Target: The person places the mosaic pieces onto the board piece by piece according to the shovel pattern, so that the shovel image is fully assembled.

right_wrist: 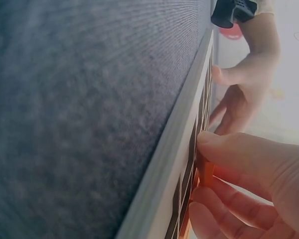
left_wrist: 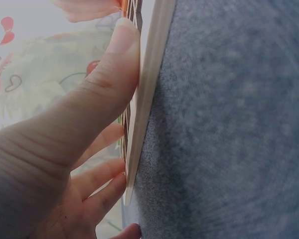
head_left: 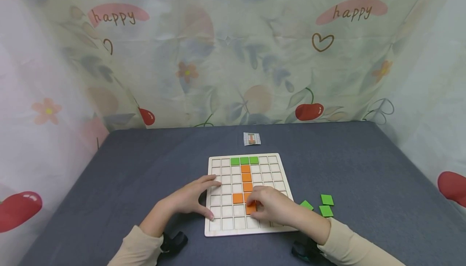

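A white gridded board [head_left: 225, 223] lies flat on the table. Three green tiles [head_left: 244, 160] fill part of its top row, and a column of orange tiles [head_left: 246, 177] runs down from them. One more orange tile [head_left: 238, 198] sits left of the column. My right hand [head_left: 274, 205] pinches an orange tile [right_wrist: 207, 172] between thumb and fingers at the column's lower end; in the right wrist view it looks tilted against the board. My left hand [head_left: 189, 197] rests on the board's left edge, thumb and fingers spread, as the left wrist view also shows.
Loose green tiles [head_left: 327, 199] lie right of the board, one partly behind the right forearm. A small printed card [head_left: 252, 138] lies beyond the board on the dark cloth-covered table [head_left: 153, 153]. A patterned curtain [head_left: 225, 55] hangs at the back and sides.
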Demonstrator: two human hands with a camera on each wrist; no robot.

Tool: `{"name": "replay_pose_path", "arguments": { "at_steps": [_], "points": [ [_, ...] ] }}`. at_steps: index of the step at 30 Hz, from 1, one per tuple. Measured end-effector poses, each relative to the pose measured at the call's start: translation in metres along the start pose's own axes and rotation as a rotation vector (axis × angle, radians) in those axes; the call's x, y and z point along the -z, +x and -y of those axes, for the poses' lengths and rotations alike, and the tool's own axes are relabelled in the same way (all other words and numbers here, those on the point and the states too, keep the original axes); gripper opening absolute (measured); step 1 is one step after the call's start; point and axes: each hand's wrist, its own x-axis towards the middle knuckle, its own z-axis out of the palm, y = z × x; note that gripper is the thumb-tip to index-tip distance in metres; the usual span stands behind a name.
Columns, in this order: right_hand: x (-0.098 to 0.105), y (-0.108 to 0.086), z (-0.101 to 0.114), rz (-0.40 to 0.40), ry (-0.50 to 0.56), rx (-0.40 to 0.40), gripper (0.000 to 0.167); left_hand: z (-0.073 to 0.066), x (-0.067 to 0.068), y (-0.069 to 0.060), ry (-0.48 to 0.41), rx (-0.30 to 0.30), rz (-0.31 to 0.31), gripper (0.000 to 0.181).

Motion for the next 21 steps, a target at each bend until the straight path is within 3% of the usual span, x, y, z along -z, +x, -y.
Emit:
{"name": "replay_pose_path", "arguments": {
  "at_steps": [21],
  "points": [
    [0.0054, -0.0026, -0.0049, -0.017, 0.051, 0.01, 0.012, 0.0022, -0.0002, -0.0008, -0.002, -0.012, -0.001, 0.087]
  ]
}}
